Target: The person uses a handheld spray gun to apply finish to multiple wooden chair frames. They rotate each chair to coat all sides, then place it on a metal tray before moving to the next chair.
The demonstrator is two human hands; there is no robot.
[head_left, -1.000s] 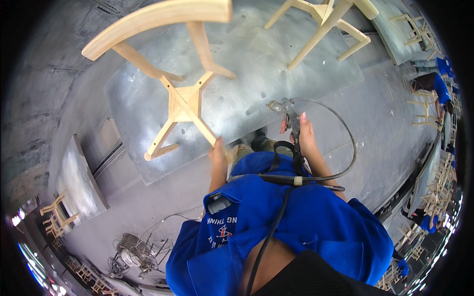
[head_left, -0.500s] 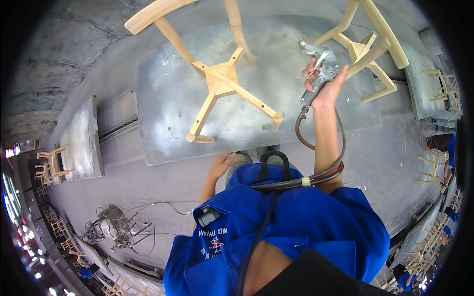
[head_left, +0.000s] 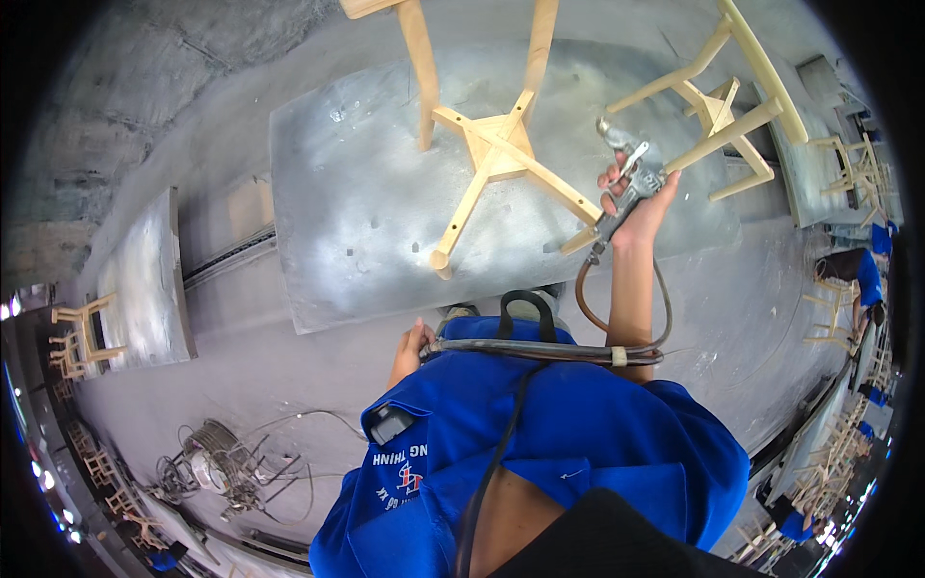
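In my right hand (head_left: 647, 214) is a metal spray gun (head_left: 634, 183), held upright over the table with my fingers round its grip. Brown and dark hoses (head_left: 540, 349) loop down from the gun's base and run across my waist. Their left end meets my left hand (head_left: 416, 342), whose fingers are curled at the hose, low at my left side. Left of the gun, a pale wooden chair frame (head_left: 496, 149) with a cross-shaped brace lies on the grey table (head_left: 356, 217); its upper part runs out of view. One of its legs passes close behind my right hand.
A second wooden chair frame (head_left: 723, 116) stands at the table's right. Another grey panel (head_left: 145, 279) lies to the left with small chair frames (head_left: 87, 337). A reel-like machine with hoses (head_left: 217, 462) sits on the floor. Co-workers in blue (head_left: 867, 275) are at the far right.
The chair frame has swung round and shifted right on the table. The gun has come slightly nearer me. My left hand has drawn back to the hoses, which now stretch straighter across my waist.
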